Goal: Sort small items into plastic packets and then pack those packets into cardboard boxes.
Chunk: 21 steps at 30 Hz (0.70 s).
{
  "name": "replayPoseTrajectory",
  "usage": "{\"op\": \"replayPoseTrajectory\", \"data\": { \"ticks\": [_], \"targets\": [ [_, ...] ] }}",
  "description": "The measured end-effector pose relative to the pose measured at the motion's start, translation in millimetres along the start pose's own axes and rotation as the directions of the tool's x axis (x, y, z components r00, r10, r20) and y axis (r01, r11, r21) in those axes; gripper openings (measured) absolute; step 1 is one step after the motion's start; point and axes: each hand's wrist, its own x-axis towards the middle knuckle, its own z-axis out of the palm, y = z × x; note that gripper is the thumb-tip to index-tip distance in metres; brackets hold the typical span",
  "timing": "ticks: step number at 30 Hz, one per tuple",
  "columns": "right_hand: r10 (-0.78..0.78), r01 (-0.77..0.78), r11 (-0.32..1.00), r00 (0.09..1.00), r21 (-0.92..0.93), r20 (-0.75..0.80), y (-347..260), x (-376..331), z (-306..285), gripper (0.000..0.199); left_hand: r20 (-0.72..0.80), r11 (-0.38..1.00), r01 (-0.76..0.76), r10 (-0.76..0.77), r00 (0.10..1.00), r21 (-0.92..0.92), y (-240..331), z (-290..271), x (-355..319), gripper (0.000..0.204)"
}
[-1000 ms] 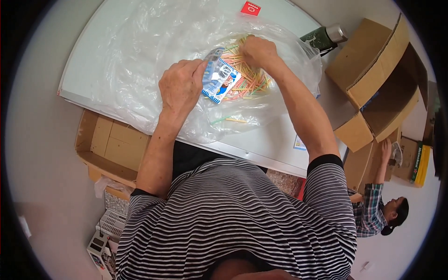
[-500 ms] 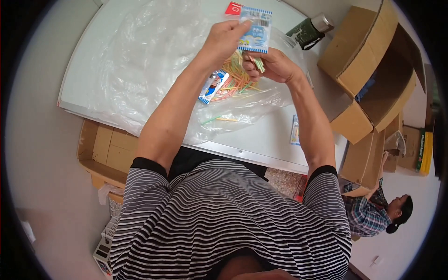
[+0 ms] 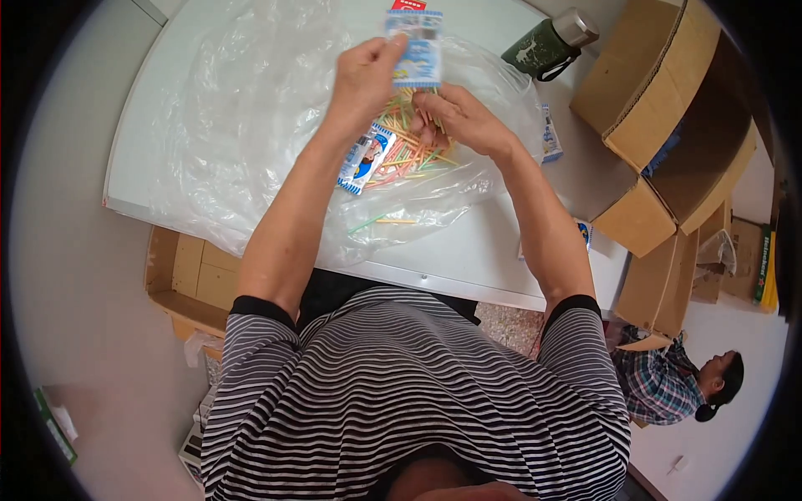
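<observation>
Left hand (image 3: 363,75) has raised the packet (image 3: 415,48) upright, long axis vertical

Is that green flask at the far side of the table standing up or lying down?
Lying down. The green flask rests on its side on the white table, its silver cap pointing toward the cardboard box.

Small packing or sorting workroom, not a home. White table (image 3: 501,259) covered with clear plastic sheet (image 3: 225,108), a heap of coloured sticks (image 3: 409,150) and small printed packets (image 3: 363,159) on it. Open cardboard boxes (image 3: 668,125) stacked at the right, more flattened cardboard (image 3: 188,275) under the table edge at left. Green flask (image 3: 547,42) on the table corner. Bare pale floor (image 3: 75,275). Second person (image 3: 677,380) in a plaid shirt low at the right, near the boxes.
</observation>
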Motion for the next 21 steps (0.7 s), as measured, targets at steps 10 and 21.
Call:
{"op": "replayPoseTrajectory", "data": {
  "ticks": [10, 21],
  "targets": [
    [-0.116, 0.120, 0.477, 0.991, 0.871, -0.073, 30.0, 8.2, -6.3, 0.024, -0.267, 0.867, 0.025, -0.181, 0.946, -0.498, 20.0, -30.2, -46.4, 0.026],
    [-0.066, 0.418, 0.241, 0.907, 0.876, -0.415, 13.3, 11.5, 64.3, 0.021, -0.278, 0.564, 0.001, -0.409, 0.869, -0.826, -11.6, 37.5, -49.8, 0.034]
  ]
}}
